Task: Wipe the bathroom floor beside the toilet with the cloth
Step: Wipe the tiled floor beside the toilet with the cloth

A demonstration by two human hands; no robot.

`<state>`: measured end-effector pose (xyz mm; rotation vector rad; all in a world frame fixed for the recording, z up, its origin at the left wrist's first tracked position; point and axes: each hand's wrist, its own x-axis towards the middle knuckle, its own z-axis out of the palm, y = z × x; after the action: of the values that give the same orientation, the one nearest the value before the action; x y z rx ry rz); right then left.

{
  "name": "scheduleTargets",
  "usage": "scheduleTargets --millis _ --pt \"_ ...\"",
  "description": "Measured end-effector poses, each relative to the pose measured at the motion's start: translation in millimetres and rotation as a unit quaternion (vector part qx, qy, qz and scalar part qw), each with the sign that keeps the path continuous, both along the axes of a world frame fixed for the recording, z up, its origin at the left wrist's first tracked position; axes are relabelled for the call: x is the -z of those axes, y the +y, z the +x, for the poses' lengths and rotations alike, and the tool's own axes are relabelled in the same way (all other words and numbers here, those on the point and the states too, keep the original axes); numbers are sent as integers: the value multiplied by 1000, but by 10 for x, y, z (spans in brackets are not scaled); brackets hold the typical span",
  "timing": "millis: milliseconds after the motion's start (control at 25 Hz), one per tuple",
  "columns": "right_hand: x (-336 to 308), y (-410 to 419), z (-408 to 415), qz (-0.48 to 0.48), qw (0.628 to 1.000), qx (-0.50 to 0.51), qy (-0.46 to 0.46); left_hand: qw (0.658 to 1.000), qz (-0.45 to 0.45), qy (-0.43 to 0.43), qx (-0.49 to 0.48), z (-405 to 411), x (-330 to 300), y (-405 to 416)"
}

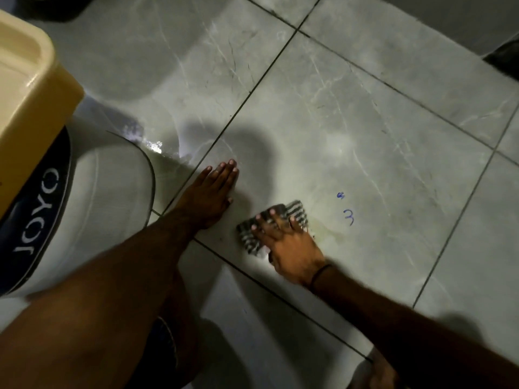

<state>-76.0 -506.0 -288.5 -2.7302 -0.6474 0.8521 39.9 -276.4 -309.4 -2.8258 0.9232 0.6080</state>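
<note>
My R hand [283,242] grip is spread, pressing cloth [296,210] flat; L hand [207,192] braces on floor [365,122] at 10 o'clock. I'd press evenly and sweep to the yellowish stain [328,230] at 3 o'clock.

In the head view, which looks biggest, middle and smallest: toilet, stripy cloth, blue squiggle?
1. Toilet, partly out of frame.
2. Cloth, partly under the right hand.
3. Blue squiggle, clearly the smallest.

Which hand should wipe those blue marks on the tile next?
Right. The right hand presses the striped cloth beside the blue marks; the left hand lies flat on bare tile, farther from them.
</note>
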Motion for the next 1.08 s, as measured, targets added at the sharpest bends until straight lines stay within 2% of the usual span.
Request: scheduleTargets --millis 40,120,280,320,360,520,640,800,840,1000,1080 --pt "-9 -55 -146 -10 1000 -18 7 1000 0 -4 2 -8 -12 -7" --pt "8 -218 -209 -27 999 20 6 1000 7 -6 3 -22 -37 -32" --pt "82 -148 222 -75 968 241 -10 1000 28 -4 4 -4 -81 -57" --pt "103 -38 283 -82 960 267 -4 999 35 1 7 3 -101 -65" --pt "126 66 260 -90 961 263 -7 999 40 4 9 7 -123 -70" --pt "109 53 -411 -58 989 130 -26 999 41 0 11 11 -139 -103" --pt "126 -415 -489 -88 976 195 -35 999 36 -12 6 0 -82 -81" --pt "135 -844 96 -103 924 368 11 999 33 -10 -1 11 -21 -87" --pt "133 -802 145 -104 917 384 14 1000 30 -8 -1 18 -11 -84" --pt "97 -547 -530 -92 958 269 -36 1000 24 -7 6 21 27 -66" --pt "96 -759 -762 -78 961 262 -48 1000 14 7 3 27 46 -66"
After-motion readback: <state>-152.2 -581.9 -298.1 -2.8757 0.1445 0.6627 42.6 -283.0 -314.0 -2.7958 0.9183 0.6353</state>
